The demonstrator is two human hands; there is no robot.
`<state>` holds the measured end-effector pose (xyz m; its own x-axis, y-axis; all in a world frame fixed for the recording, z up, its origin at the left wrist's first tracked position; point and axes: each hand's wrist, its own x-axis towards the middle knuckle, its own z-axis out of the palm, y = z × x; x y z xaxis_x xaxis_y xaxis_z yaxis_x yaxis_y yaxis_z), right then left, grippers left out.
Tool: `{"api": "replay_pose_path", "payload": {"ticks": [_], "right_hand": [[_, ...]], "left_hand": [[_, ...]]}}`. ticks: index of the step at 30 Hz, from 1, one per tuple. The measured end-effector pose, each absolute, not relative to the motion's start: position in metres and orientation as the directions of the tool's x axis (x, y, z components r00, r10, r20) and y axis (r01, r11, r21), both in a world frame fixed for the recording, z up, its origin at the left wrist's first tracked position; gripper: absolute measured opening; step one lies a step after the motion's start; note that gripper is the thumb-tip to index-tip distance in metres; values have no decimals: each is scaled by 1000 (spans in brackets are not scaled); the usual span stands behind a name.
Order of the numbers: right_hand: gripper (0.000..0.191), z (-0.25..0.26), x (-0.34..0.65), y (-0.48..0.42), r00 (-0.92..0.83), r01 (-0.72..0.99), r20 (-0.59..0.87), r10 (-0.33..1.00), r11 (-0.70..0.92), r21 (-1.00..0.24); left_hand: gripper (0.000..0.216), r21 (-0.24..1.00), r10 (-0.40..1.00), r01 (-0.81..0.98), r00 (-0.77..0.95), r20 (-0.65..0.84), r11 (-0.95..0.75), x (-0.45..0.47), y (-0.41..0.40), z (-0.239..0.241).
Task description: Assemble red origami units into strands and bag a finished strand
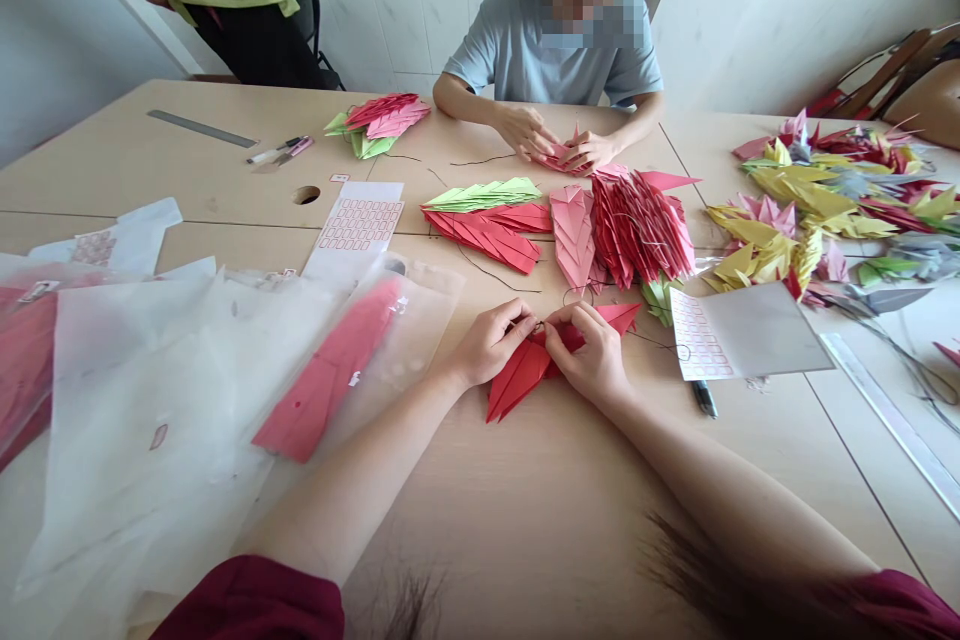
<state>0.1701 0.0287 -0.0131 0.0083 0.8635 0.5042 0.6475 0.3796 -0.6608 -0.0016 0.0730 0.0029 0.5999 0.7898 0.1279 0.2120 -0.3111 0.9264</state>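
My left hand point(491, 342) and my right hand point(591, 352) meet at the middle of the table, their fingertips almost touching. Both are closed in a pinch on a thin dark thread point(539, 325), of which only a small bit shows between them. Directly beneath lies a folded red paper piece point(516, 382) with pointed ends, partly covered by my right hand. Just beyond my hands are strings of folded paper: a dark red bundle point(641, 230), a pink strip point(572, 235), a red strip point(487, 238) and a light green one point(487, 194).
Across the table a person in a grey-blue shirt handles pink folded paper point(555, 160). Clear plastic bags point(150, 400) with red paper spread at left. Colourful folded pieces point(817, 200) pile up at right, near a label sheet point(750, 330), a pen point(704, 398) and a ruler point(892, 415).
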Motion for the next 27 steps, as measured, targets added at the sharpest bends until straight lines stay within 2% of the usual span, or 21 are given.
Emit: {"api": "replay_pose_path", "payload": {"ticks": [14, 27], "right_hand": [[8, -10, 171, 29, 21, 638, 510, 860, 382, -669], [8, -8, 172, 27, 18, 628, 514, 858, 390, -674]], "left_hand": [[27, 925, 791, 228, 601, 111, -303, -4, 75, 1], [24, 889, 841, 276, 506, 189, -366, -4, 75, 1]]}}
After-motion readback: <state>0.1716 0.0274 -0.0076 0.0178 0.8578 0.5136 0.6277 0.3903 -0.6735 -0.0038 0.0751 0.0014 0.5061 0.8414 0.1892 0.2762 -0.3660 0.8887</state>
